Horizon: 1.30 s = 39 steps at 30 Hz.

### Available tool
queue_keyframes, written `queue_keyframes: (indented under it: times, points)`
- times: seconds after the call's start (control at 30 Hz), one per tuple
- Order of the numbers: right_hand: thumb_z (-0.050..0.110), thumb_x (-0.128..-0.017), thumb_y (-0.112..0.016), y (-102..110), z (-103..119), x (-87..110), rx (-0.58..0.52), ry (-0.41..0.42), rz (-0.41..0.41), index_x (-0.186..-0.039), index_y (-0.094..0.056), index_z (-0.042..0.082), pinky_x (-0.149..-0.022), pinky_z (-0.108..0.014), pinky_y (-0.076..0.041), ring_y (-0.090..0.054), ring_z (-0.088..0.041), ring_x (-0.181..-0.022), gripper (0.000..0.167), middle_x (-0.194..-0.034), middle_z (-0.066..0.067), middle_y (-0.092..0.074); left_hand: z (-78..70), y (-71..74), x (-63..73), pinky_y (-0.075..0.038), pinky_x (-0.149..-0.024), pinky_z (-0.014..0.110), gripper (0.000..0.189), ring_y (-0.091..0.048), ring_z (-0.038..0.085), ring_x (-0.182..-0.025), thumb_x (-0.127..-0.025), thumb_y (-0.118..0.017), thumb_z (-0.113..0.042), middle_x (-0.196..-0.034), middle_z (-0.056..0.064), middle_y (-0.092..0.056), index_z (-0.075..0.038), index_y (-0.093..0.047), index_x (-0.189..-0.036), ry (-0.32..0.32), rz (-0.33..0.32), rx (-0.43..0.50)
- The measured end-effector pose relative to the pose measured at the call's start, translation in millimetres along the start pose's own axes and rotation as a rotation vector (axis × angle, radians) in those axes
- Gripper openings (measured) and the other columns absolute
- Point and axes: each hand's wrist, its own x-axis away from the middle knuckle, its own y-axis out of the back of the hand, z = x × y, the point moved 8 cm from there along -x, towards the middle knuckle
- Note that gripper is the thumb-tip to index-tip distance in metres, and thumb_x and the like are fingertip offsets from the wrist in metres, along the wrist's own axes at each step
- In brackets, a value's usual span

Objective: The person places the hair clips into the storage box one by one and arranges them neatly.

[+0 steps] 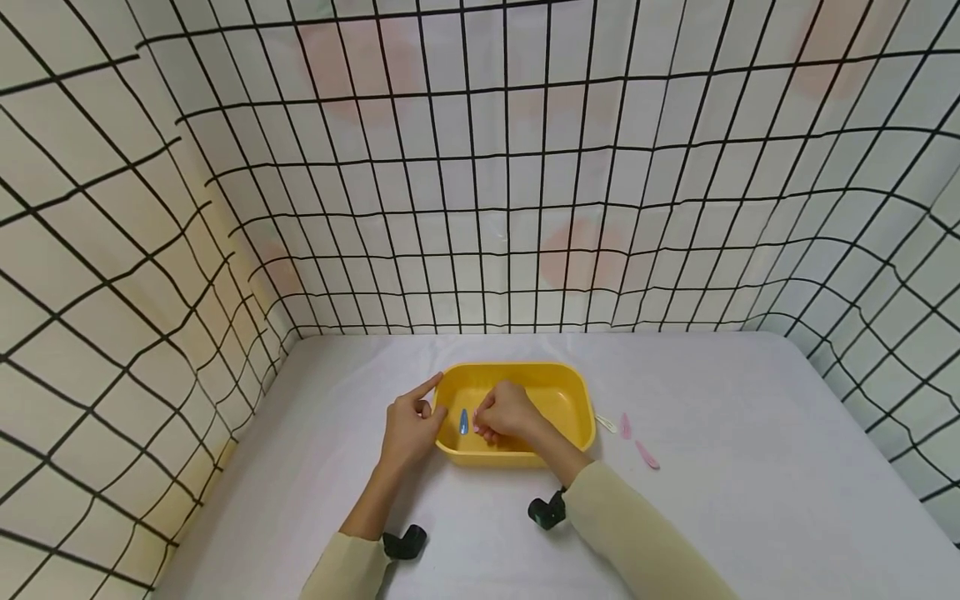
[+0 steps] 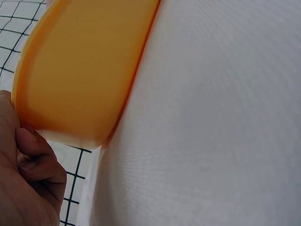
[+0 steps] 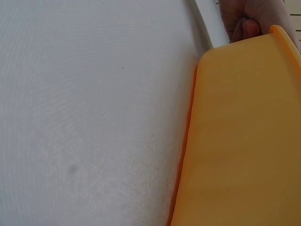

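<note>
A yellow plastic tray (image 1: 517, 460) lies on the white-covered table. At its left end my left hand (image 1: 408, 429) holds the rim, the index finger stretched along it and the other fingers curled by the outer wall. My right hand (image 1: 510, 410) reaches down into the tray and pinches a small pink hair clip (image 1: 476, 427), mostly covered by the fingers. Just left of it, a blue snap hair clip (image 1: 463, 422) lies on the tray floor. The right hand is hidden behind the tray wall in the right wrist view.
Right of the tray lie a white hair clip (image 1: 606, 423), a light pink clip (image 1: 626, 426) and a darker pink clip (image 1: 647, 455). A black wire grid (image 1: 507, 208) over white cloth stands behind the table and along both sides.
</note>
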Motion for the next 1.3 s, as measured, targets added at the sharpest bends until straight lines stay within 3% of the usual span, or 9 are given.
queue_keyframes:
  times: [0.33, 0.63, 0.87, 1.17, 1.3]
  points:
    - [0.004, -0.088, -0.075, -1, -2, 0.9, -0.027, -0.009, 0.001, -0.079, -0.073, -0.003, -0.050, -0.024, -0.055, -0.062, -0.015, -0.048, 0.011, -0.064, -0.009, -0.069, 0.4, -1.5, -0.7, -0.032, -0.044, 0.020, 0.055, -0.034, 0.013, -0.048, -0.087, -0.070, -0.013, -0.057, -0.002, -0.042, -0.028, -0.067, -0.139, 0.012, -0.001, -0.008]
    - [0.010, -0.092, -0.074, 4, -6, 5.0, -0.029, -0.037, -0.005, -0.088, -0.076, -0.001, -0.054, -0.024, -0.056, -0.064, -0.017, -0.052, 0.012, -0.066, -0.009, -0.068, -0.1, -0.5, 0.0, -0.031, -0.044, 0.020, 0.053, -0.034, 0.012, -0.047, -0.087, -0.070, -0.014, -0.056, -0.002, -0.042, -0.028, -0.068, -0.138, 0.005, -0.012, -0.011]
    - [0.022, -0.088, -0.081, 23, -8, 12.9, -0.061, -0.027, -0.064, -0.103, -0.072, 0.006, -0.056, -0.025, -0.054, -0.064, -0.020, -0.056, 0.023, -0.069, -0.009, -0.069, -0.8, 0.2, 0.1, -0.030, -0.043, 0.021, 0.052, -0.034, 0.012, -0.046, -0.087, -0.070, -0.013, -0.054, -0.002, -0.043, -0.026, -0.068, -0.137, -0.002, -0.020, -0.008]
    - [0.023, -0.088, -0.081, 51, -9, 31.7, -0.059, 0.030, -0.126, -0.104, -0.072, 0.009, -0.065, -0.030, -0.059, -0.068, -0.021, -0.066, 0.023, -0.086, -0.007, -0.072, -3.1, 1.3, 0.4, -0.030, -0.043, 0.020, 0.053, -0.033, 0.012, -0.046, -0.086, -0.069, -0.012, -0.055, -0.002, -0.042, -0.027, -0.068, -0.137, -0.007, -0.031, 0.005]
    - [0.021, -0.089, -0.080, 60, -9, 41.1, -0.089, 0.080, -0.108, -0.104, -0.072, 0.007, -0.067, -0.032, -0.061, -0.069, -0.023, -0.070, 0.022, -0.091, -0.010, -0.072, -1.9, 1.2, 1.8, -0.030, -0.043, 0.021, 0.052, -0.033, 0.012, -0.046, -0.087, -0.069, -0.013, -0.054, -0.002, -0.042, -0.027, -0.069, -0.137, -0.001, -0.027, 0.005]
